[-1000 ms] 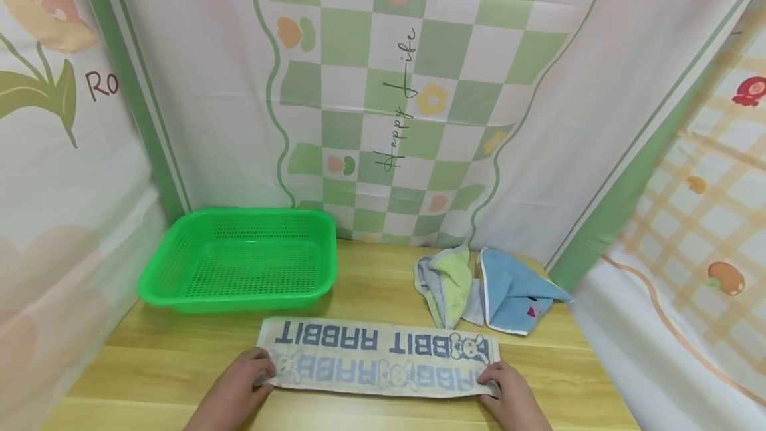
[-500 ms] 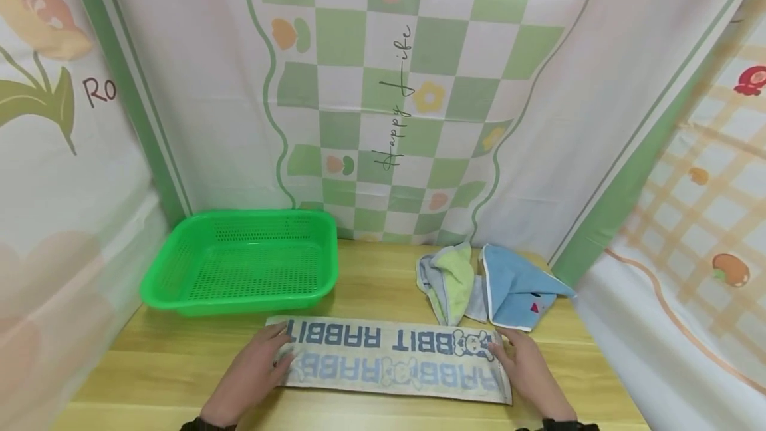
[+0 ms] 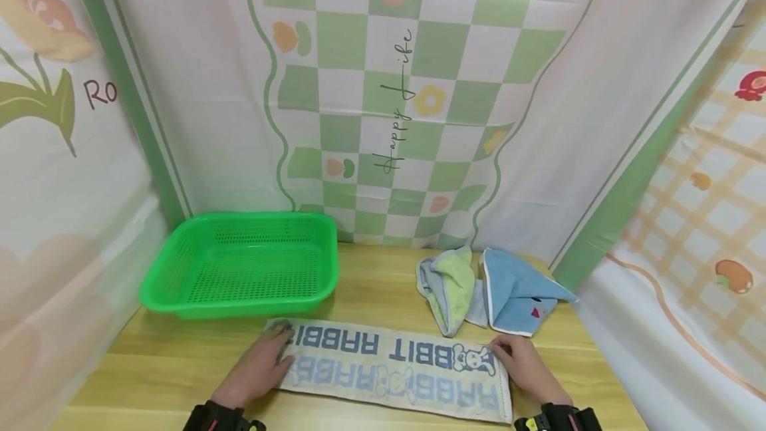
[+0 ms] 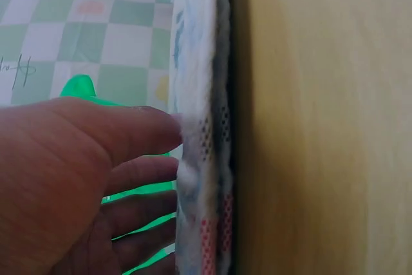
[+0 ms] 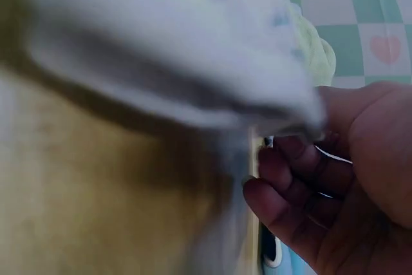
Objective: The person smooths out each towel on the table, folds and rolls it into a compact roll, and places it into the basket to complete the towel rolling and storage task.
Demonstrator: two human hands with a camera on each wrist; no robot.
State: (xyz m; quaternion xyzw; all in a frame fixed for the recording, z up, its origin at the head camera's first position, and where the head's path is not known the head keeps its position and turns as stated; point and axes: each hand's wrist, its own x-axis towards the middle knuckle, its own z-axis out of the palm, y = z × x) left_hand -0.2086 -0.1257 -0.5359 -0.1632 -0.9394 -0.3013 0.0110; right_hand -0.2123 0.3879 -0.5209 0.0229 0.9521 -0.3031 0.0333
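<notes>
we see a fluffy terry-cloth towel (image 3: pixel 391 368), a glossy perforated plastic basket (image 3: pixel 239 265) and a smooth, matt wood-grain table (image 3: pixel 371 281).

Folded towel (image 3: pixel 391 368) lies flat on table (image 3: pixel 149 371), long axis running left to right, between the two hands. Left hand (image 3: pixel 257 368) rests on its left end; right hand (image 3: pixel 526 368) on its right end. Basket (image 3: pixel 239 265) sits behind the left hand, near the towel's far edge. Two crumpled cloths (image 3: pixel 491 288) lie side by side just behind the right hand. Curtain backdrop (image 3: pixel 383 85) stands behind all.
</notes>
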